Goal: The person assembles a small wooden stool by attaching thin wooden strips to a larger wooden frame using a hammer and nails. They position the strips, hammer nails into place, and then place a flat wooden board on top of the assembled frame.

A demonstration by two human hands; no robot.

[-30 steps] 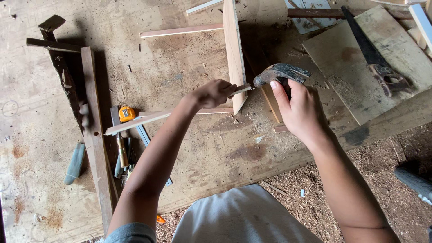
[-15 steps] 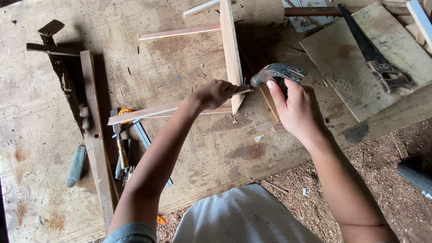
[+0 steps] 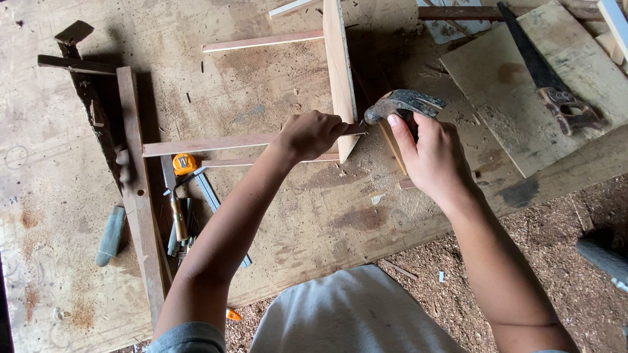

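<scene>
A claw hammer [image 3: 404, 104] is gripped by the right hand [image 3: 435, 157], its head lying left-right, face pointing left at an upright board [image 3: 340, 72] running near-far. A thin slat [image 3: 216, 143], stretched left-right, is pinched against it by the left hand [image 3: 311, 134].

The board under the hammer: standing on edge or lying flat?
On edge: the board shows only its narrow edge, with thin slats meeting its side.

A dull grey hammer head [image 3: 405, 103] is seen above pale wooden slats [image 3: 216, 143]. A yellow tape measure [image 3: 184, 163] is set on the stained brown plywood table [image 3: 275, 85].
</scene>
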